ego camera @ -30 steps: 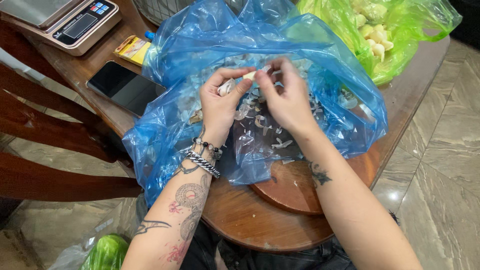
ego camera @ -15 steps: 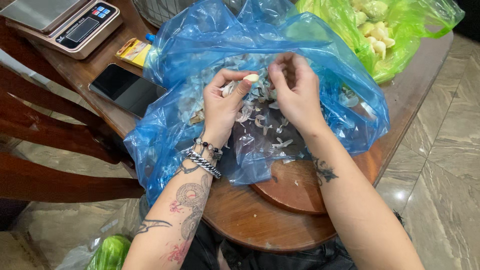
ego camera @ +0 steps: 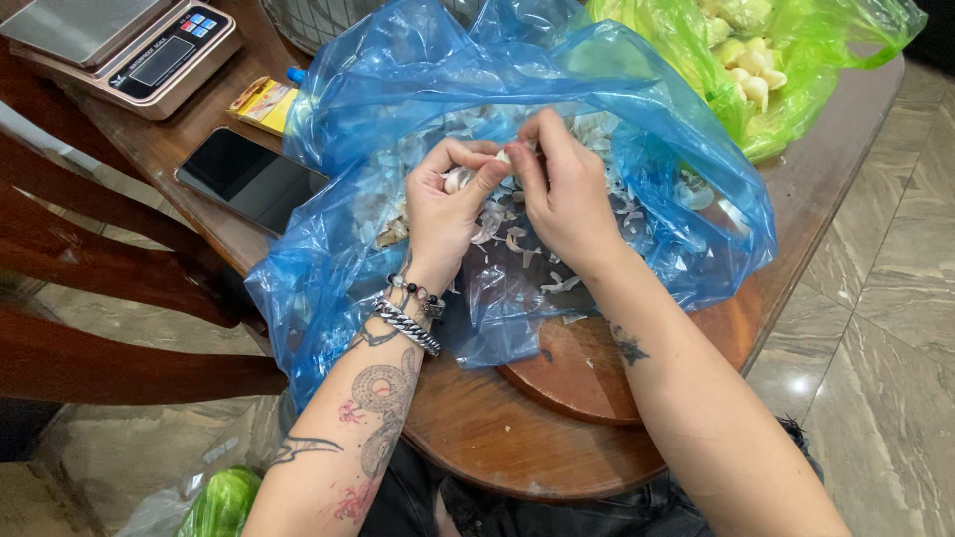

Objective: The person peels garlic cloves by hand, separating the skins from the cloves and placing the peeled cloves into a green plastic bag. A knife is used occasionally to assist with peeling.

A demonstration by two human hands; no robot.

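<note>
Nearest the camera, below the open blue plastic bag [ego camera: 617, 109], a rounded edge of the brown wooden table [ego camera: 497, 438] shows, with a darker round wooden board [ego camera: 577, 373] half tucked under the bag's near side. Over the bag's middle, the left hand [ego camera: 443, 214], wearing bead and metal-chain bracelets [ego camera: 408, 318] at the wrist, curls its fingers around a small pale garlic clove [ego camera: 460, 179], thumb pressing against it. Touching it from the right, the right hand [ego camera: 567, 194] pinches the same clove with thumb and fingertips drawn together. Inside the bag, around and beneath both hands, lie scattered whitish papery garlic skins [ego camera: 517, 244]. Left of the bag, a black smartphone [ego camera: 249, 179] lies flat on the table, with a small yellow box [ego camera: 264, 104] just beyond it. Farther left of the bag stands a digital kitchen scale [ego camera: 149, 55]. Beyond the bag's right side sits a green plastic bag [ego camera: 796, 94] holding pale peeled cloves [ego camera: 751, 75].
</note>
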